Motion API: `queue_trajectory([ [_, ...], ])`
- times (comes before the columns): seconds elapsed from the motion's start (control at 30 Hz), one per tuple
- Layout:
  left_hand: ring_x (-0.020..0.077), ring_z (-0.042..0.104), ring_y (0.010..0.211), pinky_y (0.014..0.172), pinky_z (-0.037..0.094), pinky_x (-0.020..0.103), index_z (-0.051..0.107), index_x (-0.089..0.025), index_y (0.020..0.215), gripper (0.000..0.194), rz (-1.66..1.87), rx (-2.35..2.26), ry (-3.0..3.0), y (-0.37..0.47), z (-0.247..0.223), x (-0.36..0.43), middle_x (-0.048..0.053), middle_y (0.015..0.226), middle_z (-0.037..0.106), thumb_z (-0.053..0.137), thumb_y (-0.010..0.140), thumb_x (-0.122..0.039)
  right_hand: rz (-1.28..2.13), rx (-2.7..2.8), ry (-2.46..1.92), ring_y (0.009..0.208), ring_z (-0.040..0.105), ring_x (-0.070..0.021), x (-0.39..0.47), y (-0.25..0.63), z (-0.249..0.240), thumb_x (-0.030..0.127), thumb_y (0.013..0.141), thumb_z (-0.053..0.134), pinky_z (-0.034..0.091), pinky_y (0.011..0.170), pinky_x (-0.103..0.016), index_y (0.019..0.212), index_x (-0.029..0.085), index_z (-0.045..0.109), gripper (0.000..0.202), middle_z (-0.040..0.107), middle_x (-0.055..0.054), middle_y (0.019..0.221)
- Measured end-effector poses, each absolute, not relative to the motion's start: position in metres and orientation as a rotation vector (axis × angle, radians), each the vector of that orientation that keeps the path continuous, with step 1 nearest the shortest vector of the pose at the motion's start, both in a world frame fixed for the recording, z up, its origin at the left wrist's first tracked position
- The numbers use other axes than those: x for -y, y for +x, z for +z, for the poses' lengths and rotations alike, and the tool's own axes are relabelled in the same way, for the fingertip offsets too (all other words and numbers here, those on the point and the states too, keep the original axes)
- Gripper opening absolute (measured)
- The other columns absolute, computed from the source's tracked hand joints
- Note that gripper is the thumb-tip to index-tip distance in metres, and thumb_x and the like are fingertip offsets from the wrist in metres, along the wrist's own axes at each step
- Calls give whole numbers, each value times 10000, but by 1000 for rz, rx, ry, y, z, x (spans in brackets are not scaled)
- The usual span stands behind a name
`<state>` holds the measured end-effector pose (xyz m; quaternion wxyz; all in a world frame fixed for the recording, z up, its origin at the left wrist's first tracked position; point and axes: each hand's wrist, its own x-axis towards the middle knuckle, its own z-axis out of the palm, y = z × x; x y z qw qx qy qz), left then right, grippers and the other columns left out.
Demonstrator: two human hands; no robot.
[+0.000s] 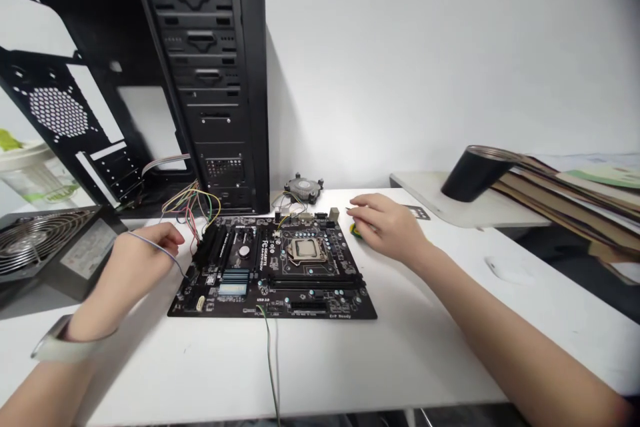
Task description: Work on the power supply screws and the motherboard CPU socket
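Right hand (383,223) is beside the circuit board (273,270), with fingers bent near a yellow-green object (355,231); whether it grasps something, I cannot tell. Left hand (146,252) is curled near the wires (190,203), its grip unclear, and the board lies on the white table (400,353) between both hands.

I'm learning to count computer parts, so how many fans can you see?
2: the big fan in the power supply at far left, and the small round fan behind the motherboard, near the wall. More could be hidden inside the black case.
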<state>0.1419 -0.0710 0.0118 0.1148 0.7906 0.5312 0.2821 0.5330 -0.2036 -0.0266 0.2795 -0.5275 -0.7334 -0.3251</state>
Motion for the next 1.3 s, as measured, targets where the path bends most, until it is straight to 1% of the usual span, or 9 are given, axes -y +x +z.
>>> queue_trajectory([
  [0.17, 300, 708, 737, 674, 493, 357, 683, -274, 638, 350, 642, -1621, 2304, 127, 22, 77, 13, 724, 757, 379, 520, -401, -790, 2020, -1437, 934, 672, -251, 211, 539, -34, 171, 903, 478, 602, 724, -414, 880, 182, 733, 257, 695, -121, 1055],
  [0.33, 326, 725, 727, 656, 517, 385, 698, -273, 746, 382, 602, -1674, 2336, 120, -4, 75, 37, 790, 775, 388, 607, -448, -758, 1960, -1469, 952, 677, -257, 216, 559, -41, 188, 931, 488, 608, 740, -428, 923, 157, 713, 227, 690, -134, 1060],
  [0.5, 324, 737, 879, 789, 561, 387, 688, -273, 905, 371, 618, -1531, 2445, 126, -36, 61, 57, 972, 782, 425, 724, -461, -820, 1903, -1513, 888, 674, -229, 205, 561, -57, 129, 928, 467, 589, 761, -412, 970, 148, 697, 234, 707, -106, 969],
  [0.6, 294, 734, 974, 860, 577, 355, 685, -257, 1027, 399, 617, -1411, 2509, 127, -45, 53, 63, 1076, 770, 418, 775, -412, -895, 1882, -1576, 883, 663, -253, 202, 555, -65, 108, 911, 463, 552, 753, -428, 969, 136, 698, 244, 715, -112, 947],
  [0.8, 293, 661, 1176, 1053, 499, 374, 706, -150, 1112, 498, 599, -1289, 2621, 118, -58, 46, 126, 1234, 704, 363, 858, -407, -902, 1875, -1771, 749, 634, -191, 204, 550, -77, 150, 924, 502, 496, 746, -367, 966, 150, 692, 195, 672, -48, 751],
  [0.87, 295, 657, 1181, 1052, 503, 373, 712, -128, 1113, 527, 610, -1259, 2651, 116, -61, 43, 137, 1234, 701, 353, 866, -424, -872, 1873, -1846, 747, 622, -165, 204, 550, -79, 209, 955, 533, 500, 769, -352, 975, 140, 673, 158, 650, -26, 759],
  [0.97, 310, 668, 1157, 1022, 529, 391, 721, -104, 1096, 545, 641, -1230, 2693, 115, -65, 40, 156, 1203, 709, 345, 881, -435, -806, 1889, -1948, 754, 612, -144, 202, 549, -77, 330, 983, 565, 510, 794, -344, 980, 134, 650, 214, 631, -6, 792],
  [1.13, 290, 676, 1145, 1022, 528, 371, 720, -119, 1129, 501, 663, -1167, 2766, 113, -68, 36, 129, 1195, 718, 354, 906, -378, -614, 1953, -2037, 752, 642, -186, 206, 545, -62, 303, 971, 518, 470, 703, -313, 1007, 169, 689, 220, 681, -45, 809],
  [1.3, 259, 640, 1207, 1044, 513, 327, 699, -177, 1227, 473, 631, -1092, 2850, 98, -70, 40, 65, 1324, 648, 425, 860, -293, -409, 2020, -2049, 825, 660, -215, 219, 543, -49, 302, 910, 584, 476, 691, -308, 1048, 200, 685, 199, 698, -60, 916],
])
